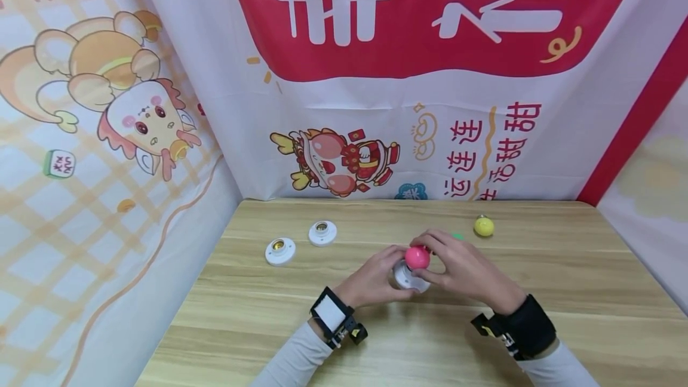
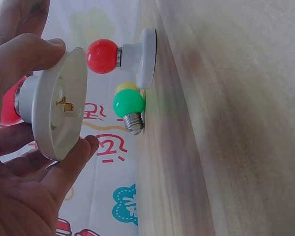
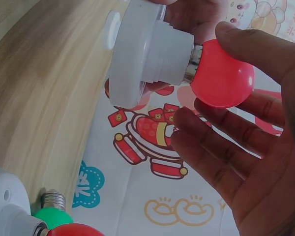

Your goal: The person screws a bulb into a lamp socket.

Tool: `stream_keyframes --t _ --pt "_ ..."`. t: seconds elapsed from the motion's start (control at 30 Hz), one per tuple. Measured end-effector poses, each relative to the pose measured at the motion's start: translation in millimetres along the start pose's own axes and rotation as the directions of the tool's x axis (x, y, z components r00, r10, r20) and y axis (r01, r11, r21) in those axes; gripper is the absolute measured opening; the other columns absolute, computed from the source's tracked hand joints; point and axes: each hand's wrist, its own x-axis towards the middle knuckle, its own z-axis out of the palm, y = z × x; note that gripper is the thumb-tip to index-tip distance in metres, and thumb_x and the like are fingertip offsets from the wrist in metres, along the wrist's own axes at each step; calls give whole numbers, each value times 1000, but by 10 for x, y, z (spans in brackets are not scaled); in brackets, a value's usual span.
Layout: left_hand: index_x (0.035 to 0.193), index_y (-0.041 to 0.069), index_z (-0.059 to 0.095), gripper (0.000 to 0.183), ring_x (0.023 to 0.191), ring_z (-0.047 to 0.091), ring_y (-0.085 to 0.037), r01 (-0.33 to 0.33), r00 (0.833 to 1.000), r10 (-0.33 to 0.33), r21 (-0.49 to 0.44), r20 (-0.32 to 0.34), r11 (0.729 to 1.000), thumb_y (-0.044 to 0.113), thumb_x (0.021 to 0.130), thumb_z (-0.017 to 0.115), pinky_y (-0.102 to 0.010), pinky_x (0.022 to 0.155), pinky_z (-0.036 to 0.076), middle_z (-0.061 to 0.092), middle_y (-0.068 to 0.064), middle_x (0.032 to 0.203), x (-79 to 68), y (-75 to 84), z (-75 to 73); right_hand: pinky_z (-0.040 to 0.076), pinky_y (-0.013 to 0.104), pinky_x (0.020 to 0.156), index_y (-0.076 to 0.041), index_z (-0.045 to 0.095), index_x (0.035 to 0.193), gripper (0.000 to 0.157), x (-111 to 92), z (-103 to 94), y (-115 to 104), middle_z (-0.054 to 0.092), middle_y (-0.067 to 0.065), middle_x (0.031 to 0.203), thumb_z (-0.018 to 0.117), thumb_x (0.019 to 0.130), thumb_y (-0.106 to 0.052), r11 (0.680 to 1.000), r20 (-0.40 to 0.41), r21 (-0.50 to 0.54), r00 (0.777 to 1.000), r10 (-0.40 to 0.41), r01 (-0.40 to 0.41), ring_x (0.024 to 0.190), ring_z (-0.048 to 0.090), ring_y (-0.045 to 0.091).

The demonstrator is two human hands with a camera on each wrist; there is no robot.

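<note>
My left hand [image 1: 373, 279] grips a white round lamp holder [image 2: 59, 115] by its rim, raised off the table. Brass contacts show on its underside in the left wrist view. A pinkish-red bulb [image 1: 417, 257] sits in the holder, a little of its metal base [image 3: 193, 64] showing at the socket mouth. With thumb and index finger my right hand [image 1: 462, 264] pinches the bulb's globe; its other fingers are spread beside it. A second red bulb [image 2: 102, 56], in another white holder [image 2: 147, 59], stands on the table; the right hand hides it in the head view.
Two white lamp holders [image 1: 280, 251] [image 1: 322, 233] without bulbs stand at the table's back left. A green bulb [image 2: 129, 103] lies behind the right hand, and a yellow bulb [image 1: 484, 226] lies near the back edge. A printed cloth [image 1: 333, 106] hangs behind the wooden table [image 1: 226, 315].
</note>
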Motion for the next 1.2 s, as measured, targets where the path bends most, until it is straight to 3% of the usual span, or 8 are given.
stream_keyframes --t 0.2,0.37,0.57,0.7,0.8,1.2 --pt "143 18 42 73 124 44 -6 -8 1000 8 7 0 1000 40 81 74 -18 100 42 46 2 140 -8 -1 17 56 24 80 -18 61 113 47 2 14 -2 58 -7 110 77 78 -44 1000 9 -11 1000 14 -14 93 57 3" --pt "142 19 43 72 124 45 -6 -8 1000 8 5 5 1000 42 81 74 -19 101 42 47 2 139 -14 -9 23 56 34 85 -18 56 128 60 -10 4 4 52 0 132 73 79 -49 1000 25 9 999 25 -25 107 57 12" --pt "143 19 41 74 124 45 -7 9 1000 -9 11 2 1000 44 82 73 -20 101 42 48 2 139 -18 1 -5 50 47 96 -20 46 141 66 -19 -47 1 43 2 145 73 82 -31 997 66 75 998 -21 16 128 44 20" --pt "145 18 39 76 122 45 -6 18 1000 -18 16 0 1000 43 81 74 -19 101 42 48 2 139 -13 9 -20 48 45 99 -20 51 138 62 -20 -68 1 49 -1 140 72 79 -16 993 75 107 995 -64 56 128 44 17" --pt "143 17 41 75 120 47 -5 25 1000 -25 21 0 999 42 81 75 -17 99 43 50 2 136 -15 12 -25 49 38 98 -19 56 133 57 -13 -65 -2 54 -6 134 73 79 -14 992 70 108 995 -70 62 124 46 11" --pt "143 20 41 73 124 44 -6 23 1000 -23 -2 -1 1000 41 81 74 -21 101 43 47 3 140 -20 1 -5 55 28 87 -21 64 117 43 -2 -41 -25 58 -10 116 78 78 -33 999 27 44 1000 7 -8 103 56 4"
